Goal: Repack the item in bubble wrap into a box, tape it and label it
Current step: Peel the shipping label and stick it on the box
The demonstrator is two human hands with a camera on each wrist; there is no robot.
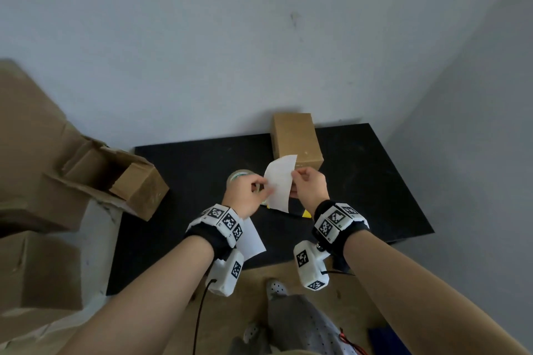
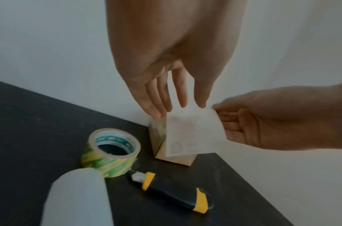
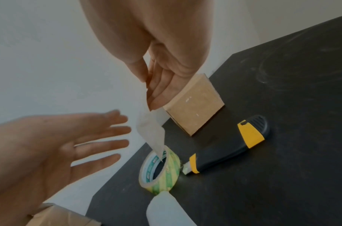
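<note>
A closed brown cardboard box (image 1: 297,141) stands at the back of the black table (image 1: 375,181), against the wall. Just in front of it I hold up a white label sheet (image 1: 279,181). My right hand (image 1: 308,184) pinches the label's (image 2: 193,134) right edge between thumb and fingers (image 3: 154,97). The left hand (image 1: 251,190) is at the label's left side; in the wrist views its fingers (image 2: 175,107) are straight and spread, with the tips at the sheet's top edge. A roll of clear tape (image 2: 108,162) lies under the hands.
A black-and-yellow utility knife (image 2: 172,192) lies beside the tape. A second white sheet (image 1: 253,239) lies curled near the table's front edge. Opened cardboard boxes (image 1: 86,176) are stacked left of the table, with a small brown box (image 1: 141,190) inside one.
</note>
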